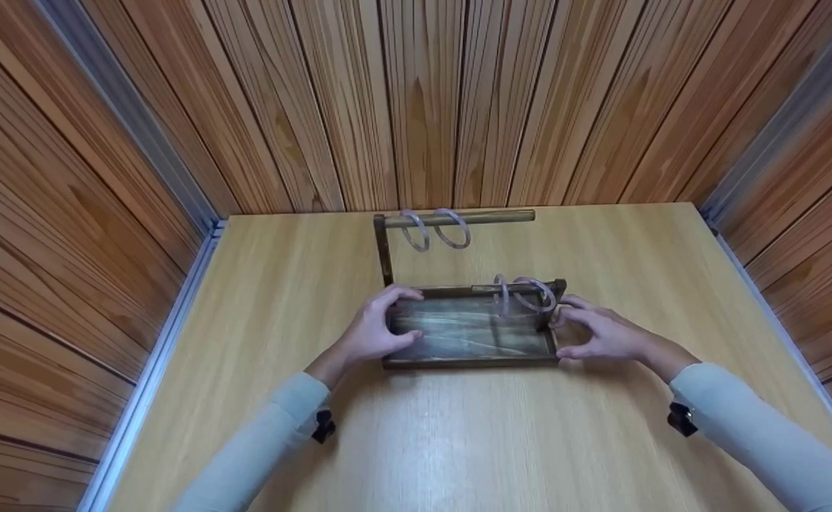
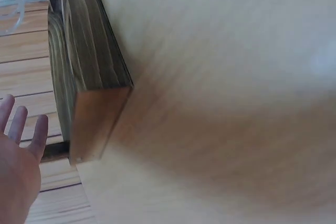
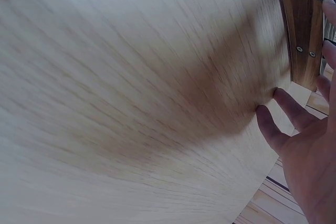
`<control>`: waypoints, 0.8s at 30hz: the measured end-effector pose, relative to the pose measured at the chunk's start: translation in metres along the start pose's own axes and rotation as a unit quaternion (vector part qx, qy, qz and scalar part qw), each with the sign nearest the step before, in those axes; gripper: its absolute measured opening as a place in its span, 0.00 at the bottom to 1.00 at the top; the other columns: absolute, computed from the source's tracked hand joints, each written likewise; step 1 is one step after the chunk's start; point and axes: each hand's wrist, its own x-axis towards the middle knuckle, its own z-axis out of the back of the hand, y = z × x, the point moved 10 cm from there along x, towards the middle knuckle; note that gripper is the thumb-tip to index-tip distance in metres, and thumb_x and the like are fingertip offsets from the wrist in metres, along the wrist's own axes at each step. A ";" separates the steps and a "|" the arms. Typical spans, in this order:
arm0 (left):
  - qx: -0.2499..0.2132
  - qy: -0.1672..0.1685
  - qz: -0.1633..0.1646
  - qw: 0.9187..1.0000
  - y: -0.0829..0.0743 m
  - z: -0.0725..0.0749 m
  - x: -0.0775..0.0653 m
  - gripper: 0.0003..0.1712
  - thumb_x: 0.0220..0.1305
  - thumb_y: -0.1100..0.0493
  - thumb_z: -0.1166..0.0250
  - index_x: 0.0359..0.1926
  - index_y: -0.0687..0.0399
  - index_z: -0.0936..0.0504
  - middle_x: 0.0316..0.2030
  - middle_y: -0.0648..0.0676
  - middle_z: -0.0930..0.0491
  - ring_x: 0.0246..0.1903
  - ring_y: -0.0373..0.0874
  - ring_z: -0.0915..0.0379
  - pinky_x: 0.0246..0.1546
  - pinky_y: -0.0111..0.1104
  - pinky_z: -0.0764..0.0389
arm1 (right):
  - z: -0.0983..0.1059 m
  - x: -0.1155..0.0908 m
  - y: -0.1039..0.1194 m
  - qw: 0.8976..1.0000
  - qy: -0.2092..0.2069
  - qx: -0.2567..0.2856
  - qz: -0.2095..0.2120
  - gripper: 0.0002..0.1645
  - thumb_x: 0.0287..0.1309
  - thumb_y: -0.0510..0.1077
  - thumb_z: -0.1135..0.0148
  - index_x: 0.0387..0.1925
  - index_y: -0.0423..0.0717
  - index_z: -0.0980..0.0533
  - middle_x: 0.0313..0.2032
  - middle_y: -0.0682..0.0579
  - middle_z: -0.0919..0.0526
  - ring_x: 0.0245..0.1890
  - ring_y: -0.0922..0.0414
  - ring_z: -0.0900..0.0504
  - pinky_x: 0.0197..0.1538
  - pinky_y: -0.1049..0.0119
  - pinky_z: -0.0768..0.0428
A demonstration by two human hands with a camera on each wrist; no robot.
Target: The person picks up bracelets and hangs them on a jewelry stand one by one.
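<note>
A dark wooden stand (image 1: 473, 363) with a shallow tray base sits on the table. From its tall left post an upper bar (image 1: 501, 216) reaches right, carrying two translucent rings (image 1: 453, 229). Two more translucent rings (image 1: 535, 295) hang on the lower bar near the right end. My left hand (image 1: 373, 331) is at the tray's left end, its thumb and fingers spread apart. At the right end is my right hand (image 1: 601, 336), fingertips close to the side panel (image 3: 304, 35). Its fingers look extended in the right wrist view; whether they touch the panel, I cannot tell.
The light wooden table (image 1: 459, 441) extends around the stand. Behind it rises a plank wall (image 1: 423, 107), with more plank walls at the left and right. Metal rails (image 1: 167, 355) run along the table's sides.
</note>
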 end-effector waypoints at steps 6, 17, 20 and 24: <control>0.008 -0.007 0.011 1.000 0.011 0.009 -0.013 0.30 0.65 0.64 0.19 0.67 0.52 0.17 0.68 0.58 0.15 0.72 0.58 0.20 0.75 0.61 0.18 | -0.002 0.000 0.002 1.000 0.005 0.008 0.000 0.52 0.65 0.58 0.18 0.78 0.32 0.27 0.83 0.23 0.36 0.78 0.17 0.31 0.77 0.19 0.29; 0.021 -0.018 0.014 1.000 0.016 0.015 -0.015 0.28 0.67 0.63 0.20 0.66 0.54 0.16 0.68 0.60 0.15 0.72 0.59 0.19 0.74 0.59 0.16 | 0.000 -0.002 -0.004 1.000 -0.001 0.013 0.001 0.40 0.65 0.58 0.18 0.69 0.40 0.19 0.83 0.25 0.35 0.80 0.17 0.34 0.79 0.18 0.33; 0.022 -0.028 0.024 0.999 0.017 0.020 -0.015 0.27 0.67 0.65 0.21 0.66 0.56 0.16 0.68 0.60 0.14 0.73 0.59 0.19 0.74 0.58 0.16 | 0.000 -0.004 -0.005 1.000 -0.001 0.026 0.003 0.29 0.68 0.57 0.21 0.62 0.47 0.15 0.83 0.26 0.34 0.82 0.19 0.36 0.80 0.18 0.36; 0.018 -0.035 0.053 0.998 0.019 0.030 -0.018 0.27 0.69 0.65 0.22 0.67 0.57 0.15 0.67 0.60 0.14 0.73 0.60 0.20 0.74 0.59 0.16 | 0.003 -0.006 -0.003 0.999 -0.009 0.030 0.013 0.22 0.74 0.56 0.25 0.61 0.52 0.14 0.81 0.31 0.27 0.83 0.24 0.33 0.81 0.20 0.34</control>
